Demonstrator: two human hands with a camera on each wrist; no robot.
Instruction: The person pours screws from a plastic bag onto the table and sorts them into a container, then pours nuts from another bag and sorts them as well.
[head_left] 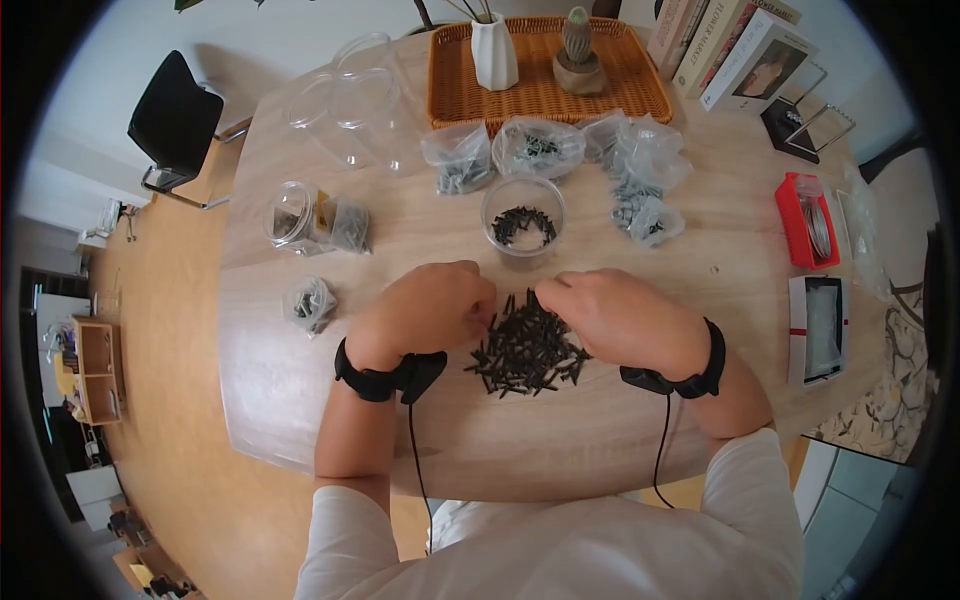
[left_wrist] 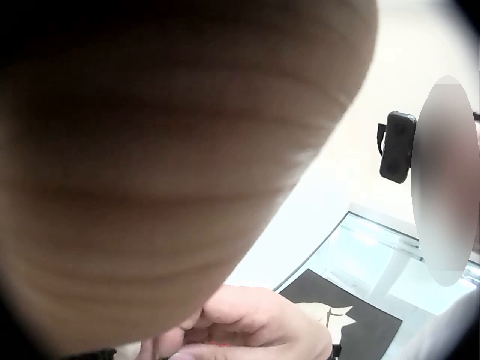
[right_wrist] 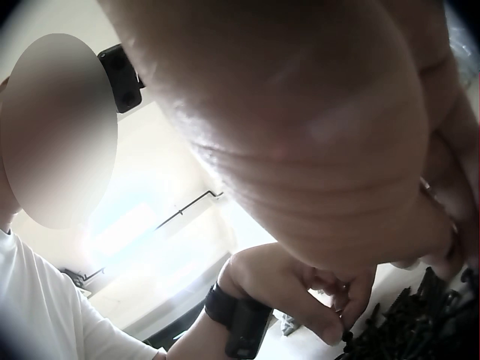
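Note:
A loose pile of black screws [head_left: 530,350] lies on the wooden table in front of the person. At its left edge the left hand [head_left: 432,308] has its fingers curled, and in the right wrist view the left hand [right_wrist: 289,289] pinches at a black screw by the thumb tip. The right hand [head_left: 618,312] bends over the pile's upper right side with its thumb and fingers drawn together; I cannot tell what lies between its fingertips. Just beyond both hands stands a clear round tub [head_left: 523,215] with some black screws inside.
Plastic bags of hardware [head_left: 540,148] line the tub's far side. A clear jar [head_left: 292,215] and a small bagged cup [head_left: 310,303] are at left. A wicker tray [head_left: 450,85] sits behind; a red box [head_left: 806,222] and an open white box [head_left: 818,330] are at right.

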